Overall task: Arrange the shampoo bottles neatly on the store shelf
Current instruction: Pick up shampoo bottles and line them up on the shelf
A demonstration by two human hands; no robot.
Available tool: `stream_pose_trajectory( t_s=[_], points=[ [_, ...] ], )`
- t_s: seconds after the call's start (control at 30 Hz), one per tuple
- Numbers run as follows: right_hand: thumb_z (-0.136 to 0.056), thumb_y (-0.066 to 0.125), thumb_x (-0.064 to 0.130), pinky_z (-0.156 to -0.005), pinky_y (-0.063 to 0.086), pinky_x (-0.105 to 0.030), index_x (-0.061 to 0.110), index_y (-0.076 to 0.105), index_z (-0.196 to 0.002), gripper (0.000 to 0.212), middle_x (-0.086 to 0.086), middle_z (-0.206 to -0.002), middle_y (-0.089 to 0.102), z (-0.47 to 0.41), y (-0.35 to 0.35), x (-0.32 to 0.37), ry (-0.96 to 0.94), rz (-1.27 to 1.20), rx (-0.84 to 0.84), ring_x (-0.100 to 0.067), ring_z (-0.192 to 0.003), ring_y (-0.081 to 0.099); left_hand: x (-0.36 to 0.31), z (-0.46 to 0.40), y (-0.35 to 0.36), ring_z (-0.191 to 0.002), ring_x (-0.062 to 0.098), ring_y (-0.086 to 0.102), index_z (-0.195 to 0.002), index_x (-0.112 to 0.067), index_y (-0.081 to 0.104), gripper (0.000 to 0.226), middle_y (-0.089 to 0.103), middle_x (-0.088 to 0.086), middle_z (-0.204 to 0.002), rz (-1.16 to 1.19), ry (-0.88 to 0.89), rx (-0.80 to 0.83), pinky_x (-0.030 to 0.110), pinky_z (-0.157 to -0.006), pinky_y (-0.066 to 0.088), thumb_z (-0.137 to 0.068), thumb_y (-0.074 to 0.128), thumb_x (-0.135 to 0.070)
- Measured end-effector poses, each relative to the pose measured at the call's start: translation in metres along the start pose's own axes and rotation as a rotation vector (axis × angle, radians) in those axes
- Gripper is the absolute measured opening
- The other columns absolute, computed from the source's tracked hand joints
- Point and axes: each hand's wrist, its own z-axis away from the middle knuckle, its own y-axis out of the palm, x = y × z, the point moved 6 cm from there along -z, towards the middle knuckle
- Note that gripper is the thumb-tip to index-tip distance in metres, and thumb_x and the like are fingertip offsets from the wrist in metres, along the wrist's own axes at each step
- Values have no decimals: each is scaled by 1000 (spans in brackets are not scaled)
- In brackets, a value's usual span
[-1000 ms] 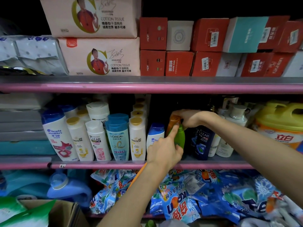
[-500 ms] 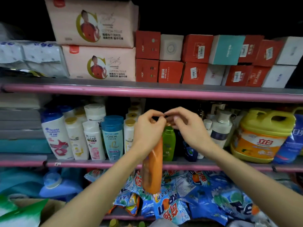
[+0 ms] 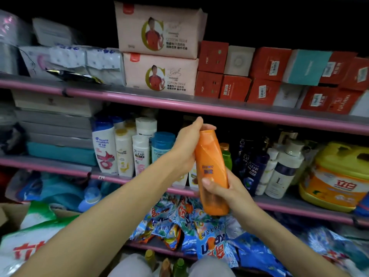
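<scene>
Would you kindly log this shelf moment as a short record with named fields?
held item: orange plastic shampoo bottle, tilted, in front of the shelf, not standing on it
left hand: grips the bottle's upper end
right hand: grips the bottle's lower part, thumb across its front
middle shelf: pink-edged; white shampoo bottles upright at left, small green bottle behind the held one, dark blue bottles to the right
far right: yellow detergent jug
upper shelf: pink cotton tissue packs, red boxes
</scene>
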Motion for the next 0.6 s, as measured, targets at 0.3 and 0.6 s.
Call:
stream_pose_trajectory(
  t_s=[0.3,0.6],
  points=[
    [-76,70,41,-84,56,-44,33,47,-124,53,-2,-111,69,9,7,-9,28,-80,53,-25,-94,71,23,11,-4,-89,17,71,-96,-12,73,31,75,5,-97,154,-151,239,31,-73,58,-95,52,-35],
    [-72,71,47,-75,58,-27,42,46,-125,58,7,-109,68,9,5,-9,10,45,51,-12,-94,69,33,21,-18,-91,16,67,-111,-14,70,40,73,5,-105,142,-135,198,27,-69,57,-91,53,-44]
  ],
)
